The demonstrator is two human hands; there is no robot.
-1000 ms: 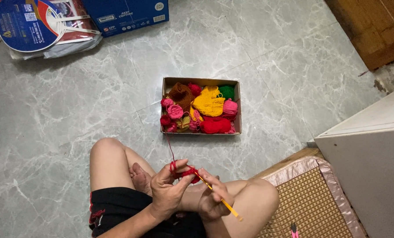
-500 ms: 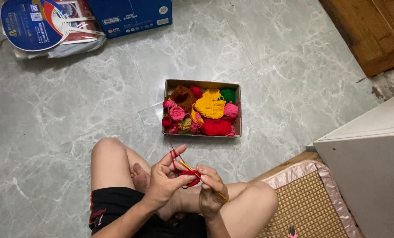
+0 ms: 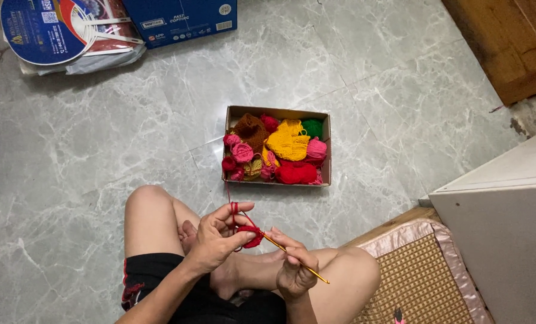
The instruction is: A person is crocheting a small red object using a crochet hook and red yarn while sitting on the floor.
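Left hand [image 3: 217, 240] fingers pinch the red crochet piece [image 3: 251, 236]; right hand [image 3: 292, 270] fingers grip the hook [image 3: 292, 259] — tip touching it.

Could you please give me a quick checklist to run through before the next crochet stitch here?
1. Left hand pinches the red piece: ok.
2. Right hand grips the hook: ok.
3. Hook tip sits in the red piece: cannot tell, too small to see.
4. Red yarn runs free from the box to the left forefinger, no snag on the way: ok.
5. Yarn is wrapped over the left forefinger for tension: ok.
6. Box stands on the floor just ahead of the knees, apart from both hands: ok.
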